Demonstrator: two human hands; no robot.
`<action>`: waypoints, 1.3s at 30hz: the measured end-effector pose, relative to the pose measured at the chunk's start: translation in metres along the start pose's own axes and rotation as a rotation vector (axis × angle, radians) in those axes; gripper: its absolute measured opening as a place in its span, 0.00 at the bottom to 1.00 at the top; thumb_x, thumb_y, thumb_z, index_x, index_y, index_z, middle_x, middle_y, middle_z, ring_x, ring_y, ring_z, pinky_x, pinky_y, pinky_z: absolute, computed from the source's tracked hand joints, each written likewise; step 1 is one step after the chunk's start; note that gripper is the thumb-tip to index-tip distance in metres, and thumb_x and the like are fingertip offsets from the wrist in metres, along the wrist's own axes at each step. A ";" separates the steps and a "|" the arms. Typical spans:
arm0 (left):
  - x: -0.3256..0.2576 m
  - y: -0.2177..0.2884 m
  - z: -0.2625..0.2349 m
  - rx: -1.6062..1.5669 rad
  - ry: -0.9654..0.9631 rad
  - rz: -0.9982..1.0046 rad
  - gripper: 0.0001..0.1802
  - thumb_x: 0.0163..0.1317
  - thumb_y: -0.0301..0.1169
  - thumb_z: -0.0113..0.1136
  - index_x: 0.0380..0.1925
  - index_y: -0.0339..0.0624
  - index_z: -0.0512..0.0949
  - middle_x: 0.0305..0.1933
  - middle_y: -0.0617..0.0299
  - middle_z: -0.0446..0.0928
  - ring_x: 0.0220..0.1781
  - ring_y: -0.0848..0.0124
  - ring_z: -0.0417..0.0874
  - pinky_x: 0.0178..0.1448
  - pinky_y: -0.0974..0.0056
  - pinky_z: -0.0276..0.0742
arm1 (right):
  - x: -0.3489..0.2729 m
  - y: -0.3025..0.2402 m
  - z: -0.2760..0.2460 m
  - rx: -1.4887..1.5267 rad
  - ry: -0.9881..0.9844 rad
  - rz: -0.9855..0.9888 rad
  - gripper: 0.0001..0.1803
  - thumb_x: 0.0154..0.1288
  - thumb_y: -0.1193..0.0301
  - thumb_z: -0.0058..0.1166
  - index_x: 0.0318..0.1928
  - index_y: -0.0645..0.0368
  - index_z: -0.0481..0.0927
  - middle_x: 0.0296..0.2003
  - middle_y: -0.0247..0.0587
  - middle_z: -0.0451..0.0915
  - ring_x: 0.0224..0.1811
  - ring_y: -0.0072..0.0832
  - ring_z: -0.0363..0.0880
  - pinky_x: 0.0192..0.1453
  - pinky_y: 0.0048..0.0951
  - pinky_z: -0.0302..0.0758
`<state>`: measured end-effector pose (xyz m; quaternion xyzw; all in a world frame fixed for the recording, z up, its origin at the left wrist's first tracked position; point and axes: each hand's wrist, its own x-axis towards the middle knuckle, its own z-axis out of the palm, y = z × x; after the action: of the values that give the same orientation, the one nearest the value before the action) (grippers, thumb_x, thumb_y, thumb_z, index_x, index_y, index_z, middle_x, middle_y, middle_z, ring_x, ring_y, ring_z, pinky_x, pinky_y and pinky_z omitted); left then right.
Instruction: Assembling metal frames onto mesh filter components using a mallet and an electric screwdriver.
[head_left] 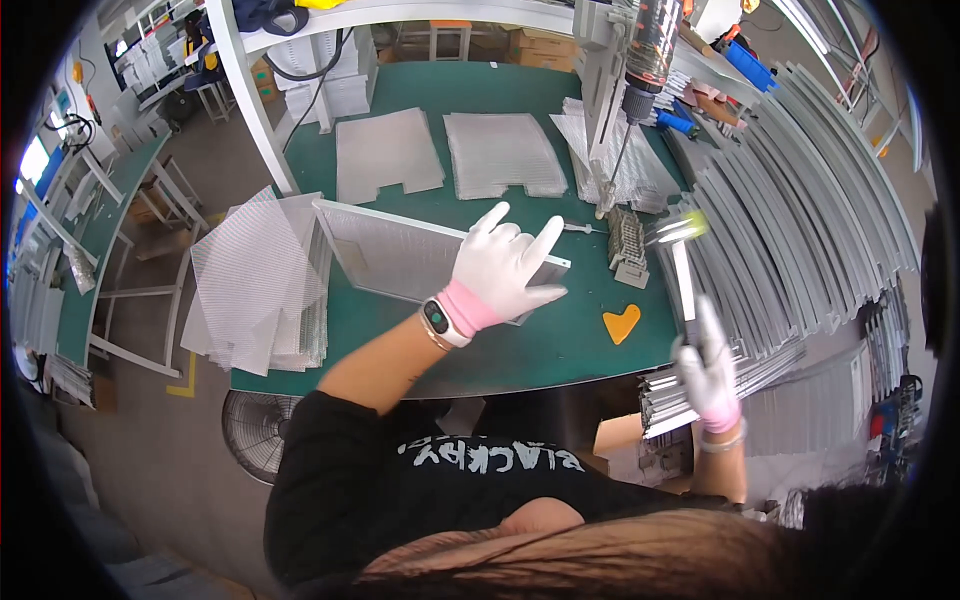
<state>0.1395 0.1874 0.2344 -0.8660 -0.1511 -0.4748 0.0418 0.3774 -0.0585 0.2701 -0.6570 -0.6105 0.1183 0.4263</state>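
My left hand (pixel 505 265), in a white glove with a pink cuff, lies over the top rail of a framed mesh panel (pixel 390 255), its fingers spread. The panel stands on edge on the green table, its white rail slanting down to the right. My right hand (pixel 708 370), also gloved, is closed round the dark grip of a hammer (pixel 683 280). The raised hammer's head, partly yellow-green, is smeared by motion. Between the hands lie a yellow heart-shaped piece (pixel 621 324) and a stack of small grey metal parts (pixel 627 247).
Mesh sheets (pixel 260 280) are piled at the table's left; two more stacks (pixel 390 155) (pixel 503 153) lie farther back. A power driver (pixel 650 60) hangs from a stand over the right side. Long grey metal profiles (pixel 800 210) fill the right. A fan (pixel 258 430) stands below left.
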 end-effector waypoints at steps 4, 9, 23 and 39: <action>-0.004 0.012 0.019 0.102 0.078 -0.140 0.43 0.42 0.50 0.73 0.59 0.42 0.74 0.20 0.65 0.72 0.27 0.64 0.73 0.57 0.49 0.71 | 0.020 -0.038 -0.017 -0.019 0.181 -0.328 0.36 0.72 0.75 0.44 0.76 0.62 0.46 0.29 0.38 0.76 0.21 0.17 0.68 0.26 0.19 0.69; -0.002 0.013 0.022 0.122 0.048 -0.186 0.41 0.41 0.49 0.73 0.57 0.42 0.76 0.20 0.65 0.71 0.26 0.65 0.71 0.57 0.49 0.70 | 0.029 -0.040 0.020 -0.435 -0.148 -0.263 0.30 0.64 0.79 0.50 0.68 0.64 0.65 0.37 0.60 0.80 0.32 0.50 0.81 0.38 0.38 0.79; -0.009 0.002 0.023 0.111 0.100 -0.094 0.39 0.39 0.52 0.74 0.53 0.45 0.79 0.20 0.65 0.71 0.27 0.65 0.71 0.57 0.50 0.70 | 0.029 -0.034 0.013 -0.510 -0.035 -0.233 0.30 0.63 0.77 0.53 0.67 0.63 0.66 0.34 0.55 0.80 0.33 0.51 0.81 0.38 0.41 0.78; -0.005 0.022 0.022 0.132 0.170 -0.186 0.22 0.35 0.49 0.74 0.18 0.46 0.77 0.17 0.64 0.68 0.25 0.62 0.70 0.49 0.52 0.69 | -0.003 0.064 0.080 -0.090 -0.241 0.217 0.34 0.64 0.73 0.53 0.71 0.55 0.62 0.37 0.58 0.80 0.35 0.47 0.82 0.43 0.43 0.78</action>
<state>0.1618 0.1708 0.2197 -0.8004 -0.2577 -0.5371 0.0671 0.3672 -0.0207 0.1755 -0.7185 -0.5874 0.2143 0.3047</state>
